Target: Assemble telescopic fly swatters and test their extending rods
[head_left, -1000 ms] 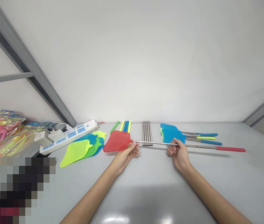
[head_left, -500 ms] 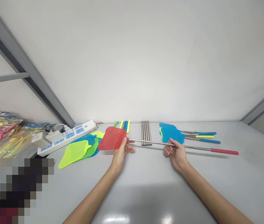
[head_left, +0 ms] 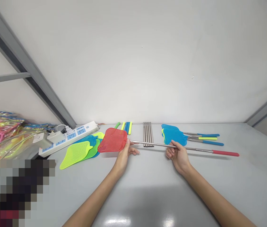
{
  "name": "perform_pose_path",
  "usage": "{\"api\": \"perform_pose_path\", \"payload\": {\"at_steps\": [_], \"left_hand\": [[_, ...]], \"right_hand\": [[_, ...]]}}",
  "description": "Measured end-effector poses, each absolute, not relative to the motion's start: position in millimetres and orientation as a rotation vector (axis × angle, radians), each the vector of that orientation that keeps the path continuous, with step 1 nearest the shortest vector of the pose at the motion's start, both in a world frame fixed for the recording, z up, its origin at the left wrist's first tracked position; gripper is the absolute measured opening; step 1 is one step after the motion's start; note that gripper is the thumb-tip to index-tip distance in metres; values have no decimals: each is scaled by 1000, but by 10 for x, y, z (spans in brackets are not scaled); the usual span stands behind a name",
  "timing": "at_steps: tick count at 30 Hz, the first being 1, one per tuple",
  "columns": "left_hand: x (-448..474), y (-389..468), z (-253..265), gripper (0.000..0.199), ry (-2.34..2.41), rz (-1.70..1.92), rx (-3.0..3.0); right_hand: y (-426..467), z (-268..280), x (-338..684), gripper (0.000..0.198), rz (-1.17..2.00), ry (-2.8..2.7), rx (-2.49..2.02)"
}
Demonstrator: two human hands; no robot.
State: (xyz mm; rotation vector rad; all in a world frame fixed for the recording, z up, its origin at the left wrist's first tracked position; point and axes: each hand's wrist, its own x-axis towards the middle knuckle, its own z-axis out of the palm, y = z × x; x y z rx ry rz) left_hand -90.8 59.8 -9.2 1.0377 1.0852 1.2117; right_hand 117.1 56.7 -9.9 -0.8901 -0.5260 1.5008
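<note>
A red fly swatter [head_left: 113, 140] with a perforated head, a thin metal rod and a red grip spans both hands, held level just above the table. My left hand [head_left: 124, 154] pinches it where the head meets the rod, thumb on top and the other fingers partly curled. Farther right, my right hand [head_left: 178, 156] is closed on the middle of the metal rod, beyond which the red grip [head_left: 225, 153] sticks out. Behind the right hand lie several fly swatters with blue heads [head_left: 175, 137] uppermost. Loose swatter heads, a yellow one [head_left: 75, 153] on top, rest left of my left hand.
Several metal rods [head_left: 148, 134] lie side by side near the wall. Coloured grip tubes [head_left: 126, 127] sit left of them. A white power strip [head_left: 88, 126] with plugs runs along the left, beside plastic-wrapped packs [head_left: 3, 132]. The grey table [head_left: 147, 198] meets the wall at the back.
The red swatter has shifted slightly left through my right hand, its head and grip end both farther left. My left hand has barely moved.
</note>
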Motion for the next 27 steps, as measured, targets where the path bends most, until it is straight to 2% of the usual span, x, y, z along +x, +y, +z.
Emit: {"api": "perform_pose_path", "payload": {"at_steps": [14,27], "left_hand": [[-919,607,-117,37,1144,1192,1097],[-942,624,-187,42,1152,1183,1104]], "right_hand": [[563,-86,1170,35,1507,-532,-882],[566,-111,1198,38,1537,-559,-914]]}}
